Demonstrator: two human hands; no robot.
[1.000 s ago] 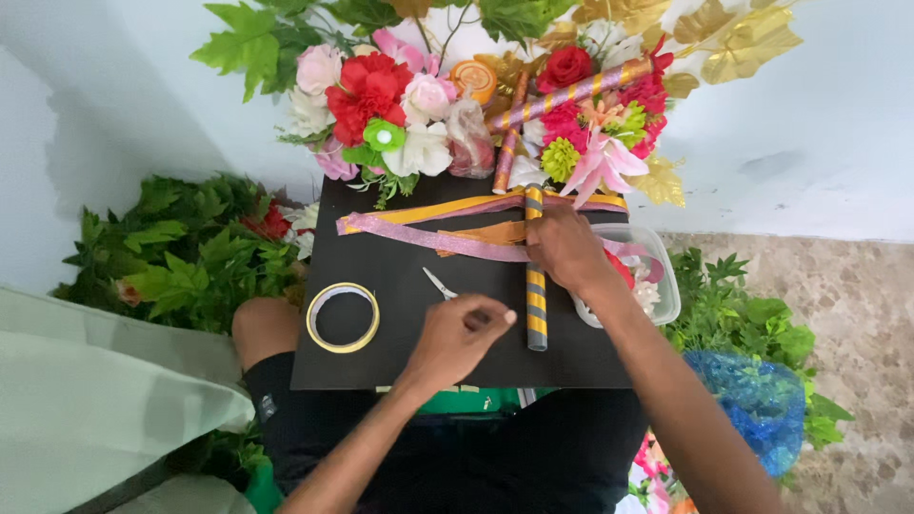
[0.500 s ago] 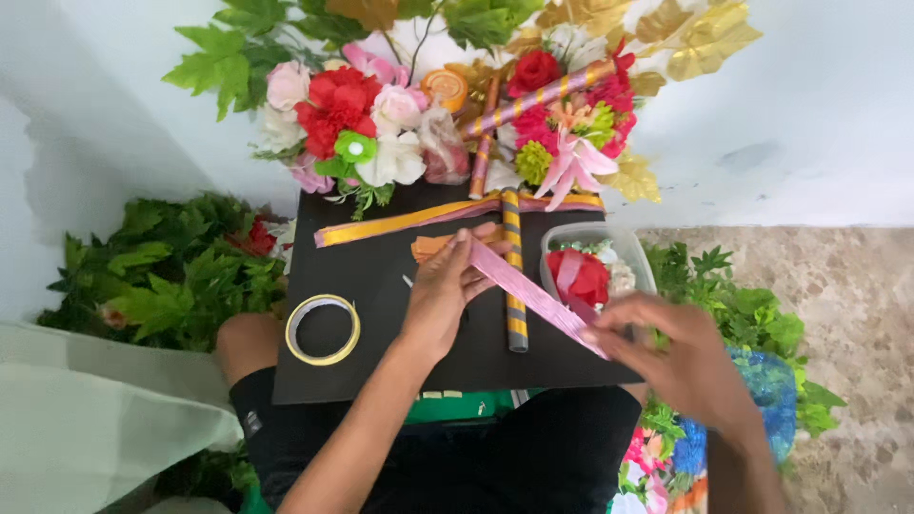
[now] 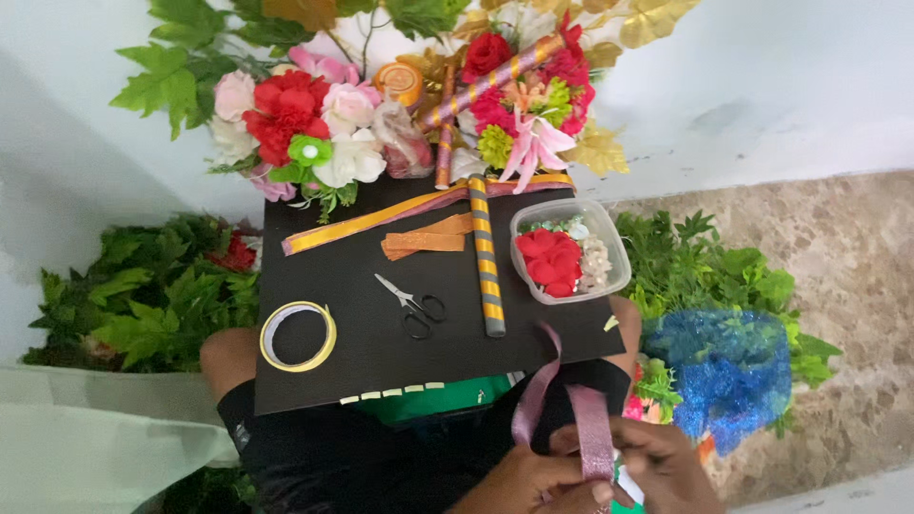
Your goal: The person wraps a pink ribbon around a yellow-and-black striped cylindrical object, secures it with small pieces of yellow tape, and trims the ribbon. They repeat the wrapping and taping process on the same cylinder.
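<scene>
Both hands pinch a pink ribbon (image 3: 592, 438) low over the lap: left hand (image 3: 533, 481) and right hand (image 3: 666, 466) closed on it, its length rising toward the black board (image 3: 362, 352); scissors (image 3: 411, 305) lie beyond, up-left of the grip.

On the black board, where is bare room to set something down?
The black board is bare between the tape roll and scissors, and below the scissors toward the near edge. It is crowded at the far edge by flowers, and at right by the striped stick and plastic container.

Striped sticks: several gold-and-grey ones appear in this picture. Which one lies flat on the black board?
The striped stick beside the scissors, running from the flowers toward the person. The others stand tilted among the flowers.
</scene>
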